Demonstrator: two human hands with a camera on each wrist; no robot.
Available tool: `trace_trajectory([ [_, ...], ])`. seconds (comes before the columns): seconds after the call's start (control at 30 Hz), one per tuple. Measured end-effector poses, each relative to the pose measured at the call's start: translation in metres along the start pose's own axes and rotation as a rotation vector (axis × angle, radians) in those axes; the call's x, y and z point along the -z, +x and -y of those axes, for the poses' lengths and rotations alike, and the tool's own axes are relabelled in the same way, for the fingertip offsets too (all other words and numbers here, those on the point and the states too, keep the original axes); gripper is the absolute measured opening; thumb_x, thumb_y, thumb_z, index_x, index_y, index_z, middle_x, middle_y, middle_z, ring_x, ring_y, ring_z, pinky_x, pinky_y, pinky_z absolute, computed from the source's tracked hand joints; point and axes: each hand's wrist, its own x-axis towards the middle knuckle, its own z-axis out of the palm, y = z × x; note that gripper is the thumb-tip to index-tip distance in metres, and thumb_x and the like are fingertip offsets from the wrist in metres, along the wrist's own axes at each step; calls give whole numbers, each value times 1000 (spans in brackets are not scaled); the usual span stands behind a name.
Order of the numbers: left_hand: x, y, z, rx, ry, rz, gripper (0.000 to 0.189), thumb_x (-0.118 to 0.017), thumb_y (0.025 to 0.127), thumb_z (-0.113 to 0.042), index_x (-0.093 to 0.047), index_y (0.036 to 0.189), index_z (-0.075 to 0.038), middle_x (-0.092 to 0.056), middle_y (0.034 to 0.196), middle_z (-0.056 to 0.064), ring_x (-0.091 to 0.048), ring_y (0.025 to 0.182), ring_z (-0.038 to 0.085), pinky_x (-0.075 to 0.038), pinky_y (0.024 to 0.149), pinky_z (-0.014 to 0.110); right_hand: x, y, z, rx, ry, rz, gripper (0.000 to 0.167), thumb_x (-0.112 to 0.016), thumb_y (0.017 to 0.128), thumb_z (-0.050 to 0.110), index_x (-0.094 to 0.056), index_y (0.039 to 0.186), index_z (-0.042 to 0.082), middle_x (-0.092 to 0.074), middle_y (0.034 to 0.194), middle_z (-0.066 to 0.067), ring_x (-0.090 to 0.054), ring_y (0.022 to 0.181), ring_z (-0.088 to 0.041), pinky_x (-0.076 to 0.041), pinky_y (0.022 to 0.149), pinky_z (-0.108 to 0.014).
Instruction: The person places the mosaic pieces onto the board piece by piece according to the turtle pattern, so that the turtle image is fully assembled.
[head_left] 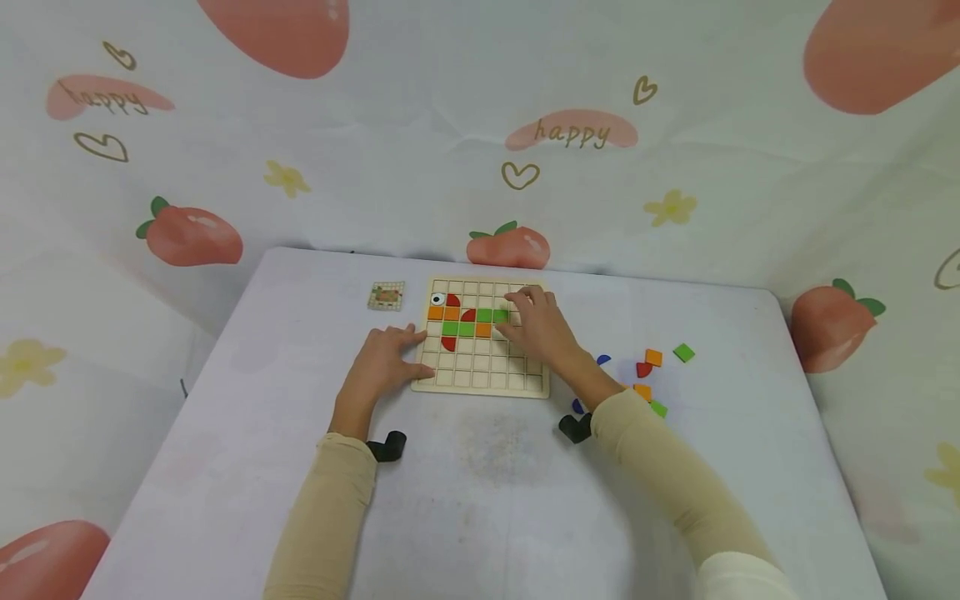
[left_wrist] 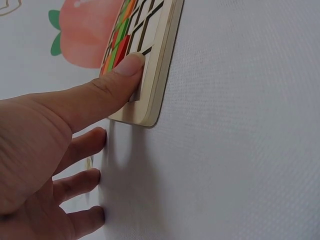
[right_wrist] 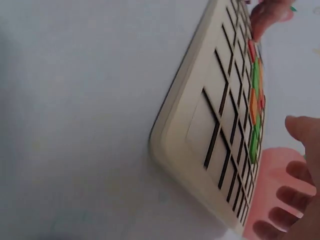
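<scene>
1. The right hand (head_left: 542, 329) holds its thumb and fingers apart over the far right of the grid board (head_left: 480, 392), beside a green tile (head_left: 501, 317); no held piece shows
2. The left hand (head_left: 381, 360) presses its thumb on the board's near left corner, fingers loosely spread, probably to steady it
3. Left of the board lies a card (head_left: 386, 296), perhaps for reference, its picture too small to read
4. Loose tiles (head_left: 653, 358) lie right, likely for easy reach, some partly hidden by the right arm (head_left: 652, 450)

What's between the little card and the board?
Just bare white table: the head view shows nothing lying between the card and the board.
</scene>
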Motion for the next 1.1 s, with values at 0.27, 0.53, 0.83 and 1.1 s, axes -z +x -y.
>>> trace_trajectory([
  [0.27, 2, -1, -1, -4, -3, -1, 80, -87, 80, -39, -53, 150, -22, -41, 164, 6, -35, 147, 42, -34, 122, 56, 12, -16, -11, 54, -245, 73, 81, -57, 97, 60, -31, 160, 17, -16, 170, -18, -7, 159, -45, -13, 128, -65],
  [0.53, 0, -1, 1, -1, 2, -1, 80, -87, 80, -39, -52, 150, -22, -41, 164, 7, -33, 149, 42, -33, 123, 56, 20, -35, -40, 25, -247, 98, 85, -51, 97, 64, -23, 163, 19, -5, 173, -17, 3, 160, -44, -2, 127, -68],
  [0.83, -1, 0, 3, -22, 0, -5, 80, -87, 80, -39, -53, 150, -20, -42, 163, 8, -34, 147, 43, -32, 123, 55, 32, -64, -74, -61, -228, 92, 83, -53, 98, 61, -25, 162, 16, -7, 172, -19, -2, 159, -46, -4, 125, -71],
  [1.1, -2, 1, 3, -25, -2, -8, 79, -86, 81, -39, -53, 150, -20, -42, 163, 7, -34, 148, 42, -32, 123, 55, 45, -87, -103, -110, -165, 66, 79, -56, 98, 59, -30, 160, 17, -9, 171, -24, -5, 157, -50, -1, 121, -77],
])
